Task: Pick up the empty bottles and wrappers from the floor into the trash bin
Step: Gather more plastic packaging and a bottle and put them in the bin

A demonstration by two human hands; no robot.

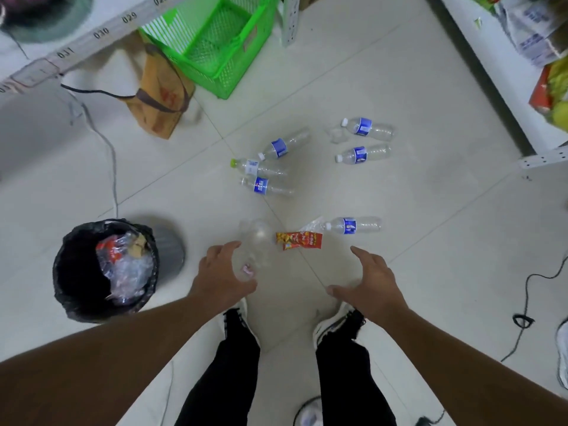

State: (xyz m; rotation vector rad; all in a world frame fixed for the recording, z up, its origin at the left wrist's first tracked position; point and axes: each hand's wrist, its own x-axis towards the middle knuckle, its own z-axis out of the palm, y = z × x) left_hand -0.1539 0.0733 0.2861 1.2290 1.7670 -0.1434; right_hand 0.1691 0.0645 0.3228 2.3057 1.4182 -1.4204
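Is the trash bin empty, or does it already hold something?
Not empty. The trash bin already holds crumpled clear plastic and a red wrapper inside its black liner.
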